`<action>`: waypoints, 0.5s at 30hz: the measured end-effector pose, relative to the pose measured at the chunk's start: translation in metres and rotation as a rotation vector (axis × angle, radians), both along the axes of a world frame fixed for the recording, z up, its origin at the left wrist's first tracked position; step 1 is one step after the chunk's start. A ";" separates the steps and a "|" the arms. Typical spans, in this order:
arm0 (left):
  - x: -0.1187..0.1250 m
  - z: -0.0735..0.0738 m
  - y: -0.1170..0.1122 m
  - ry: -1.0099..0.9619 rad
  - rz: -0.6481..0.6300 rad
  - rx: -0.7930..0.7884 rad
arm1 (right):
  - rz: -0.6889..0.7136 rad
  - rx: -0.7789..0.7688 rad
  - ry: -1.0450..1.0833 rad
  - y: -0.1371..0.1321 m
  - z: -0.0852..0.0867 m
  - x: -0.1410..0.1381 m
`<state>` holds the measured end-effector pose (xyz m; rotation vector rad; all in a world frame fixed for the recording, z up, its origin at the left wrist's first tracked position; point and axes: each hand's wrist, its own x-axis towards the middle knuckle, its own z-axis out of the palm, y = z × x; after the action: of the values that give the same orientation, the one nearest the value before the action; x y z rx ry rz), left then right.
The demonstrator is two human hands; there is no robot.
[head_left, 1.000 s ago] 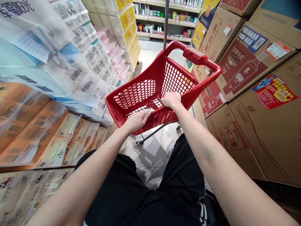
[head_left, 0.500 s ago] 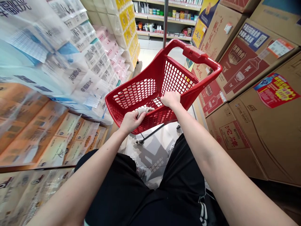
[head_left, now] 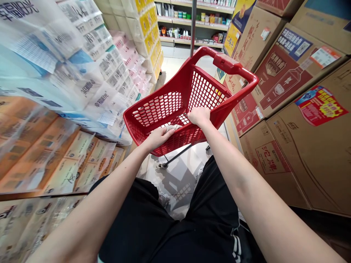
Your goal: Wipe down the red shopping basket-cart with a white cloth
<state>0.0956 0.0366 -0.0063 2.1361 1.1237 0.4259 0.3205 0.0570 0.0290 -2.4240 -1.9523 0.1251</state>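
Note:
A red plastic shopping cart with perforated walls stands before me, its handle on the far right. My left hand presses a whitish cloth against the top of the cart's near rim; the cloth is partly hidden under the fingers. Farther right along that same rim, my right hand is closed around the edge. Inside, the basket's perforated floor shows in part.
Stacks of packaged paper tissue rise on the left. Cardboard boxes are piled on the right. Shelves of small goods stand at the far end. A grey pole rises behind the cart, and a caster rests on the tiles.
My left hand has slid slightly to the right along the rim with the cloth, its fingers now stretched farther over it. My right hand stays in place on the rim.

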 end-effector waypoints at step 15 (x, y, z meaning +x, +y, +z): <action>-0.008 -0.011 -0.010 -0.190 0.225 0.232 | -0.028 0.060 0.029 0.003 -0.007 0.000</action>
<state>0.0874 0.0271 -0.0177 2.1156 1.2581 0.8819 0.3209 0.0601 0.0220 -2.3971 -1.8820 0.0992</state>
